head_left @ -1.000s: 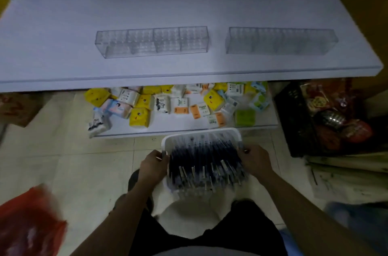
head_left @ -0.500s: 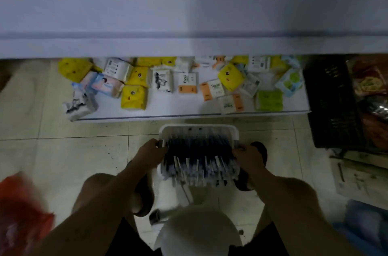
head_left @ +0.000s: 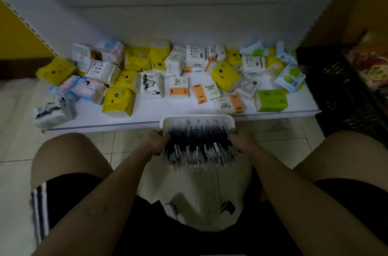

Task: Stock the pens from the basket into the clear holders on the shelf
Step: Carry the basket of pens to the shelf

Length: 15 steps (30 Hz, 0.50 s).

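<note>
You have the white plastic basket (head_left: 197, 119) gripped at both sides. Your left hand (head_left: 156, 143) is curled round its left rim and your right hand (head_left: 242, 140) round its right rim, thumbs on top as far as the blur allows. It hangs between your knees, above a white rounded object (head_left: 199, 199) that I cannot identify, and just short of the front edge of the low white shelf (head_left: 147, 118).

The dark pens (head_left: 199, 144) lie packed side by side inside it. Their near ends jut over the rim towards you, so tipping that side down would likely spill them. Judging by this, the step is to set the basket somewhere steady within reach. Lower it flat, both hands together, and let go only once it sits without rocking. The bare strip along the shelf front looks the handiest spot, in front of the scattered tissue packs (head_left: 178, 85).

The clear holders are out of view here, presumably on a shelf above. Expect to look up and reach high once a hand is free, and take a few pens at a time.
</note>
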Available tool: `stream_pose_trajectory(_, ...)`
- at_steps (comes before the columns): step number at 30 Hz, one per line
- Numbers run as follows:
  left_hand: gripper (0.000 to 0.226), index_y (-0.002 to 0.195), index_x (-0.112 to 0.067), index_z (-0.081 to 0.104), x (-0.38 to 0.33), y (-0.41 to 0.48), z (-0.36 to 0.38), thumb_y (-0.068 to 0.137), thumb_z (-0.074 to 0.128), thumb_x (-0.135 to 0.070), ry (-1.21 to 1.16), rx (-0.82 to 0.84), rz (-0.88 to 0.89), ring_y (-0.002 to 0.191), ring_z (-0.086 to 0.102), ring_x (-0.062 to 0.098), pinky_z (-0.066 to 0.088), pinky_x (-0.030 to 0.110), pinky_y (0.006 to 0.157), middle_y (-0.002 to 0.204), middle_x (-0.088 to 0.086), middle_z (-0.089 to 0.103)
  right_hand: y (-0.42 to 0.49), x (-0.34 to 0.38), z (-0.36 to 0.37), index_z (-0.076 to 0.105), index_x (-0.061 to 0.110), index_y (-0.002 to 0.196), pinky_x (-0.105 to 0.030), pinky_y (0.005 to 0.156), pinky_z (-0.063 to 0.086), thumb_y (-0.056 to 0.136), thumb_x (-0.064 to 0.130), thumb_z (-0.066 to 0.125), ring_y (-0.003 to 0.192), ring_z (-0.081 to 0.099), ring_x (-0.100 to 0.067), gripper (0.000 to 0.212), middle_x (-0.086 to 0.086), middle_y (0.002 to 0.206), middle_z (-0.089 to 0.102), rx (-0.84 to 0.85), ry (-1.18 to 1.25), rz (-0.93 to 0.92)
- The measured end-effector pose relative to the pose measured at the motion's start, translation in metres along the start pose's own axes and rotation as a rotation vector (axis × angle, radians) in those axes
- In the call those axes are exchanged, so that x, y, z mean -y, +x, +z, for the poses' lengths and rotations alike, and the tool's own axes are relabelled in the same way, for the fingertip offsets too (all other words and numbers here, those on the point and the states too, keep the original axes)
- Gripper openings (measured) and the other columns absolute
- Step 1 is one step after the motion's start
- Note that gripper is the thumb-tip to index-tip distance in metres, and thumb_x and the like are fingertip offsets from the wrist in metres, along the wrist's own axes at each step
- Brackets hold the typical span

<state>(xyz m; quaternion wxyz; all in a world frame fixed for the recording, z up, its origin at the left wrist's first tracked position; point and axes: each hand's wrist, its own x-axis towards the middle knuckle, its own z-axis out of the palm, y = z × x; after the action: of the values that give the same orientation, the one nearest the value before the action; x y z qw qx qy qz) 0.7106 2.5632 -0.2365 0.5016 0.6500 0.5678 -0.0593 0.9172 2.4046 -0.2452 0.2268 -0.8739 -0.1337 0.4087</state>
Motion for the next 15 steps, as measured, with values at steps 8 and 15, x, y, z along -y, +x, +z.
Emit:
stream_pose_trajectory(8, 0.028, 0.073, -0.003, 0.058, 0.003, -0.054, 0.005, 0.092, 0.058, -0.022, -0.018, -0.173, 0.014, 0.055, 0.050, 0.023, 0.040, 0.026, 0.051, 0.065, 0.013, 0.056, -0.055, -0.018, -0.009, 0.064, 0.008, 0.080, -0.026, 0.064, 0.044, 0.085, 0.022, 0.057, 0.076, 0.064, -0.026, 0.017, -0.014, 0.083, 0.067, -0.020, 0.167, -0.069)
stream_pose_trajectory(15, 0.022, 0.077, 0.001, 0.065, 0.024, -0.092, 0.022, 0.088, 0.061, -0.018, -0.025, -0.200, 0.068, 0.054, 0.055, 0.023, 0.045, 0.027, 0.053, 0.069, 0.017, 0.062, -0.097, -0.032, -0.025, 0.064, 0.005, 0.098, -0.030, 0.078, 0.051, 0.088, 0.026, 0.057, 0.094, 0.064, -0.027, 0.025, -0.011, 0.100, 0.065, -0.149, 0.202, -0.132)
